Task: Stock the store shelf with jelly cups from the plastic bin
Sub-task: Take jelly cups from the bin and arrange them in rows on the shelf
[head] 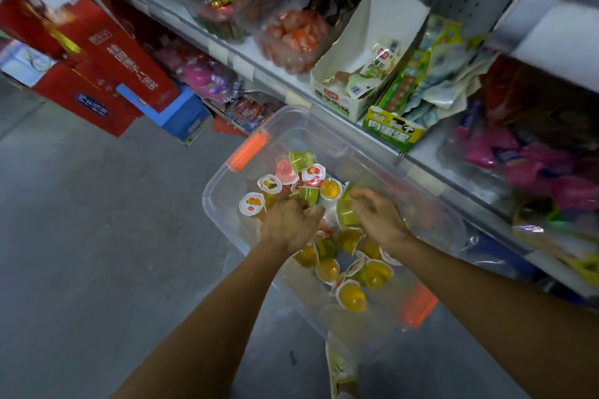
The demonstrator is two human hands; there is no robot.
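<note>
Well, both bare forearms reach forward and down into a clear plastic bin (233, 223) that stands on the grey floor (97, 236), close against the foot of the store shelf (431, 152). The bin has an orange latch (248, 151) at its far end and another at the near one. Jelly cups (351, 296) lie loose across its bottom, yellow, green and a pink one, some tipped on their sides, some with printed lids up.

The left hand (290, 227) is knuckles-up with its fingers curled down into the pile (whether they grasp a cup I cannot tell). Just beside it, the right hand (377, 220) has thumb and fingers wrapped round a green jelly cup (346, 212).

Beyond the bin, the shelf carries a torn-open white carton (366, 52) of packets and a clear tub of orange sweets (298, 39). Red boxes (123, 58) stand far left.
</note>
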